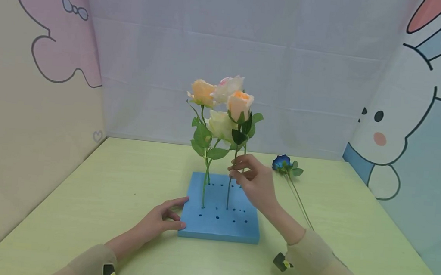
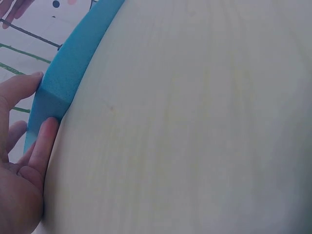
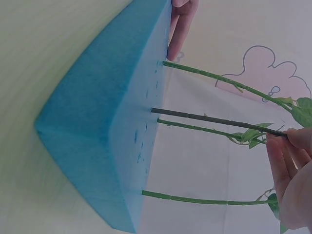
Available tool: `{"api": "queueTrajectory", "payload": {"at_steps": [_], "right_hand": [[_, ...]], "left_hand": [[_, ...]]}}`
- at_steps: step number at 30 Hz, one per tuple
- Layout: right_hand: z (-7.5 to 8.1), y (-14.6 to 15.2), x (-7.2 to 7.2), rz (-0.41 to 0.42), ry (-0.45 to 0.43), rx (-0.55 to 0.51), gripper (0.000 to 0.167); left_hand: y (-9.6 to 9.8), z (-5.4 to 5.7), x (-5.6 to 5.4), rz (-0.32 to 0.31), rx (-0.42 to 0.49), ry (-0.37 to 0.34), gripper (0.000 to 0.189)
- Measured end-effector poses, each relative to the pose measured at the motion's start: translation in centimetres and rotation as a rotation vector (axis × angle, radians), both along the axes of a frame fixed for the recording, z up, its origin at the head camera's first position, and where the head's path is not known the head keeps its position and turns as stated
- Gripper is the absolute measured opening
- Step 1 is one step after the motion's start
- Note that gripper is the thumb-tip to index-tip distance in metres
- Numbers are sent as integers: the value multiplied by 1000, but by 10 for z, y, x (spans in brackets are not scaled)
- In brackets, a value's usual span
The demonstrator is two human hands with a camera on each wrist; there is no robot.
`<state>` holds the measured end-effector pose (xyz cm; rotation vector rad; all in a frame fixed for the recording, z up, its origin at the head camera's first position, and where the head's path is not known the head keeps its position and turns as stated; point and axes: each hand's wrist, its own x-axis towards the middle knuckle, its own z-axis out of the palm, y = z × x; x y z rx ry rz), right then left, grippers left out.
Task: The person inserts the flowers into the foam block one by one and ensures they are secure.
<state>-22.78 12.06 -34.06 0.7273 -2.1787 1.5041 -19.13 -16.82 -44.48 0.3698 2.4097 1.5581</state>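
A peach rose [image 1: 240, 104] stands upright, its dark stem [image 3: 214, 119] pinched between the thumb and fingers of my right hand [image 1: 257, 181]. The lower end of that stem meets a hole in the top of a blue foam block [image 1: 218, 231]. My left hand [image 1: 155, 219] rests on the table at the block's left side, fingertips and thumb touching its edge. Also upright in the block are a yellow-orange rose [image 1: 202, 92], a pinkish-white flower [image 1: 228, 87] and a pale yellow flower [image 1: 219, 124]. Green stems [image 3: 195, 200] of these show in the right wrist view.
A blue rose [image 1: 282, 163] lies on the pale table [image 1: 123, 181] to the right of the block, its long stem partly hidden by the right forearm. Several small holes [image 1: 217, 217] dot the block's top. Behind hangs a white cloth [image 1: 148, 63].
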Motion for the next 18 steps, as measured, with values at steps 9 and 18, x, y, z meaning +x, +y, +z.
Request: {"api": "queueTrajectory", "payload": {"at_steps": [9, 18], "right_hand": [[-6, 1, -2, -2, -20, 11, 15], [-12, -1, -3, 10, -39, 1, 13]], "left_hand": [[0, -1, -1, -3, -2, -2, 75], [0, -1, -2, -2, -7, -1, 74]]}}
